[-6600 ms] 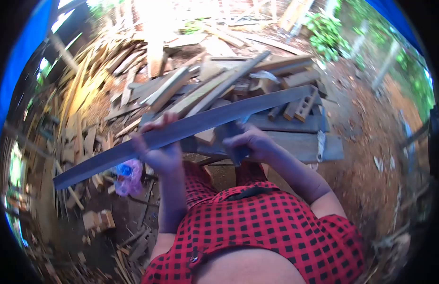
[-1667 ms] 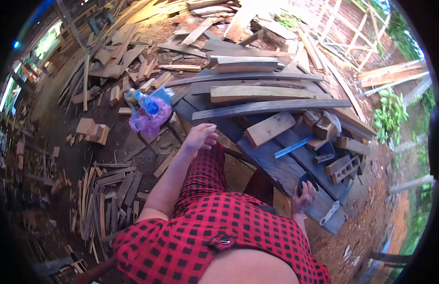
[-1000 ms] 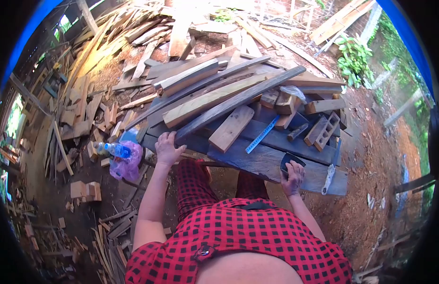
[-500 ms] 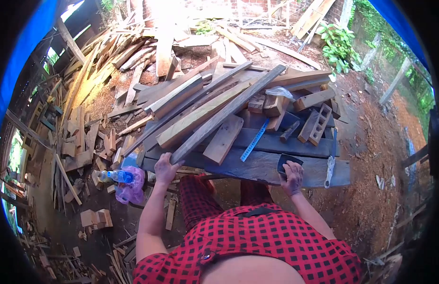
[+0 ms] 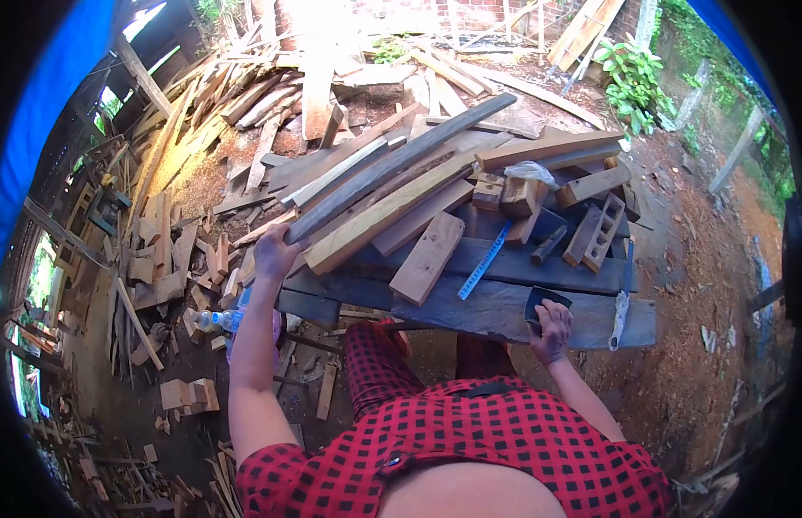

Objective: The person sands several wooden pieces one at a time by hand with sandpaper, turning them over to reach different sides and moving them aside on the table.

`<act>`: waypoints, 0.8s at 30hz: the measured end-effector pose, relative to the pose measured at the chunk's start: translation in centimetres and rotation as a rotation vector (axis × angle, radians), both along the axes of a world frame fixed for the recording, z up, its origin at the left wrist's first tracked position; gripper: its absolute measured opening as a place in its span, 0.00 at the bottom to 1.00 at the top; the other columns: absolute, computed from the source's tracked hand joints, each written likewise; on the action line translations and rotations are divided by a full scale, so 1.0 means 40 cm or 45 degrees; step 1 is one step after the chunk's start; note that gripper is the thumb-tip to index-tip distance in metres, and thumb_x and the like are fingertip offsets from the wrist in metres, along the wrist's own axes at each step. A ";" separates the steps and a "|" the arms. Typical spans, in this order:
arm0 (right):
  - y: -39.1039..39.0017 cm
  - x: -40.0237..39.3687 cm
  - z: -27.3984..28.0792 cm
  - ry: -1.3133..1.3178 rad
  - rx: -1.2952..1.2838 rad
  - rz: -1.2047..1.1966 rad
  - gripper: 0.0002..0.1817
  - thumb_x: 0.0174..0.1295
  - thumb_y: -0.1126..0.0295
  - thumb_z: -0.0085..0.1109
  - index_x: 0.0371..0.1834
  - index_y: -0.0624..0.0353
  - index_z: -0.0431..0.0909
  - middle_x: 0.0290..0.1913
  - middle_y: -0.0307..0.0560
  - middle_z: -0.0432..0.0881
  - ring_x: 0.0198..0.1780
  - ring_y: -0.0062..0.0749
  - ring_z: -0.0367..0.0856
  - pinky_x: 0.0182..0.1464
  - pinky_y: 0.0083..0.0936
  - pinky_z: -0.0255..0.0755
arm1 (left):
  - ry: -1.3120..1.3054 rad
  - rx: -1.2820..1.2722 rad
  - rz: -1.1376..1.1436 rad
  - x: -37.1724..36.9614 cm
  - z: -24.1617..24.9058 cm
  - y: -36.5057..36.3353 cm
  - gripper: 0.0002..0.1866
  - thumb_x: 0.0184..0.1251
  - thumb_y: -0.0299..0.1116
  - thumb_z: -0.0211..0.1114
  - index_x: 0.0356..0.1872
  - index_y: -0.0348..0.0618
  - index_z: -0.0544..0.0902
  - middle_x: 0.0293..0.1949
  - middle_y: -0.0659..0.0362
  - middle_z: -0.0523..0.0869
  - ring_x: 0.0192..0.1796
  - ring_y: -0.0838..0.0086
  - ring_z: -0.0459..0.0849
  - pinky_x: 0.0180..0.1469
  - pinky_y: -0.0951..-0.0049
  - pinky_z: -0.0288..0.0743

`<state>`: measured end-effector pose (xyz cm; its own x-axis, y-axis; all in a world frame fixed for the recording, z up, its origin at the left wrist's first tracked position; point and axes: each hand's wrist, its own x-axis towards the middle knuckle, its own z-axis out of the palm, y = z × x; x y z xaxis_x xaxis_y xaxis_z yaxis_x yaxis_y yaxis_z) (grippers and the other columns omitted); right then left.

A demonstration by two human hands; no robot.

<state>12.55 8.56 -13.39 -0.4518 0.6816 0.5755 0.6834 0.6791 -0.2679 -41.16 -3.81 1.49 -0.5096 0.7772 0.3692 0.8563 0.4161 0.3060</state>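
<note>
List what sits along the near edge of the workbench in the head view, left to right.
Left hand on the end of a long dark plank → short light board → blue ruler → right hand on a dark sanding pad → whitish tool at the bench edge.

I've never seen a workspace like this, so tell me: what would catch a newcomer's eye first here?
First, the heap of planks and offcuts piled on the dark workbench in the middle. The left hand grips the near end of a long dark plank slanting across that pile, while the right hand rests on a small dark sanding pad at the bench's front edge. A blue ruler lies between them.
</note>
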 end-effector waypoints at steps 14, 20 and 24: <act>0.004 0.001 -0.001 -0.019 -0.045 -0.004 0.21 0.43 0.68 0.67 0.44 0.57 0.78 0.51 0.50 0.77 0.55 0.47 0.72 0.58 0.43 0.62 | -0.126 -0.163 -0.028 -0.181 -0.209 0.072 0.29 0.58 0.56 0.63 0.53 0.45 0.81 0.50 0.46 0.82 0.55 0.52 0.78 0.59 0.56 0.69; 0.004 -0.002 -0.001 -0.016 -0.010 -0.006 0.22 0.43 0.68 0.67 0.44 0.58 0.78 0.52 0.50 0.77 0.55 0.47 0.72 0.58 0.43 0.62 | -0.408 0.008 -0.126 -0.027 -0.116 0.008 0.29 0.57 0.52 0.67 0.52 0.38 0.80 0.45 0.45 0.82 0.52 0.53 0.79 0.57 0.59 0.71; 0.002 -0.003 -0.003 -0.011 -0.012 -0.017 0.21 0.43 0.68 0.67 0.44 0.57 0.78 0.52 0.49 0.77 0.55 0.47 0.73 0.58 0.43 0.62 | -0.223 -0.098 -0.214 0.046 -0.139 -0.039 0.39 0.50 0.57 0.71 0.57 0.37 0.75 0.50 0.45 0.79 0.55 0.52 0.77 0.58 0.58 0.70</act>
